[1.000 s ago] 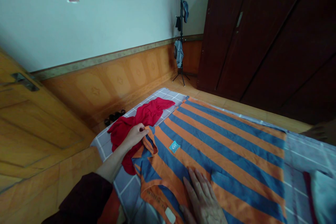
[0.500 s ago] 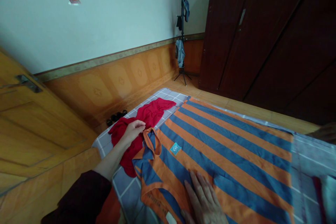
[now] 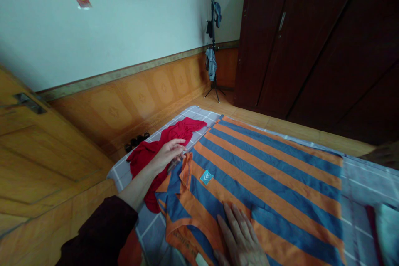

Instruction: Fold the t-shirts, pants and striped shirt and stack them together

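An orange-and-blue striped shirt [image 3: 264, 170] lies spread on the bed, a small turquoise patch [image 3: 206, 177] on its front. My right hand [image 3: 241, 237] rests flat on the shirt near its neckline, fingers stretched out. By the shirt's sleeve [image 3: 186, 172], which is folded inward with its opening standing up, is my left hand [image 3: 171, 154]. Its fingers are loosely bent and apart, next to the sleeve's edge; whether they touch it I cannot tell. Beneath and behind the left hand lies a crumpled red garment [image 3: 174, 132].
The bed has a grey checked sheet [image 3: 149, 232]. Folded light cloth [image 3: 388, 228] sits at the right edge. Beyond are a coat rack [image 3: 213, 29], a dark wardrobe [image 3: 299, 50], a wooden door [image 3: 40, 145] and dark shoes [image 3: 137, 141] on the floor.
My left hand has moved slightly right, and the sleeve's opening has tipped toward the shirt's body. My right hand stays flat in place. The view has shifted a little.
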Available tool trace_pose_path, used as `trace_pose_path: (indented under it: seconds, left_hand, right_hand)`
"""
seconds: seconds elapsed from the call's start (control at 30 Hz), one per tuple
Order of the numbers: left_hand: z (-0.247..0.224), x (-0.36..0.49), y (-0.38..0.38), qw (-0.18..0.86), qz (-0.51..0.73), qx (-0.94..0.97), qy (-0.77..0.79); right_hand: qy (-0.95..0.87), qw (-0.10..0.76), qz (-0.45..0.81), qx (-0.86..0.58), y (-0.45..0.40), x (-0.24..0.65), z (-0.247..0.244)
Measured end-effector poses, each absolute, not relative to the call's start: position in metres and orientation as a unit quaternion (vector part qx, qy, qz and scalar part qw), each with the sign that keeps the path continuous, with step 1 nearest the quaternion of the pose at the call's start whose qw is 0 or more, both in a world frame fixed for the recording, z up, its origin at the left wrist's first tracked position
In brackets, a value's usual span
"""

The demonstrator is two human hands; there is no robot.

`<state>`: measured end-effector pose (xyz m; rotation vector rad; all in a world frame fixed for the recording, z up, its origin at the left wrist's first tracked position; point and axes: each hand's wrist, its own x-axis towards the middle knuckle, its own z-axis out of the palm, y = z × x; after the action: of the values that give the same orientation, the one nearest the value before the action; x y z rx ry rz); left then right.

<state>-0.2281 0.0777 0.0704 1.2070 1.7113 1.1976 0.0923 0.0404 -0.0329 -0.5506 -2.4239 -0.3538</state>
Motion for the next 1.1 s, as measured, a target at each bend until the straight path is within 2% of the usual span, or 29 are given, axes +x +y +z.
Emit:
trace_pose_path:
  seconds: [0.1,0.27,0.33,0.5,0.6,0.7,0.8,1.0,1.1]
  left_hand:
    - [0.077,-0.219,0.067,0.343,0.403,0.531,0.662]
    - [0.073,-0.199,0.024,0.229,0.164,0.668,0.689]
    - [0.068,-0.191,0.012,0.182,0.112,0.693,0.688]
    - [0.066,-0.178,0.013,0.113,0.152,0.699,0.690]
    - [0.076,-0.168,0.021,0.130,0.192,0.743,0.628]
    - [0.086,-0.162,0.022,0.167,0.178,0.775,0.583]
    - [0.087,-0.167,0.014,0.148,0.156,0.735,0.643]
    - [0.065,-0.182,-0.007,0.135,0.051,0.741,0.656]
    - [0.059,-0.176,0.000,0.139,0.085,0.731,0.663]
  right_hand:
    - [-0.916,0.313,-0.133,-0.213,0.039,0.092,-0.034]
    - [-0.918,0.302,-0.131,-0.221,0.037,0.091,-0.032]
    - [-0.918,0.302,-0.136,-0.217,0.037,0.090,-0.030]
    - [-0.919,0.301,-0.131,-0.219,0.037,0.090,-0.027]
    - [-0.920,0.297,-0.118,-0.224,0.036,0.091,-0.027]
    - [-0.920,0.304,-0.107,-0.225,0.036,0.092,-0.028]
    - [-0.920,0.300,-0.107,-0.227,0.035,0.092,-0.029]
    - [-0.921,0.300,-0.101,-0.227,0.034,0.092,-0.027]
    - [-0.922,0.298,-0.102,-0.227,0.033,0.092,-0.025]
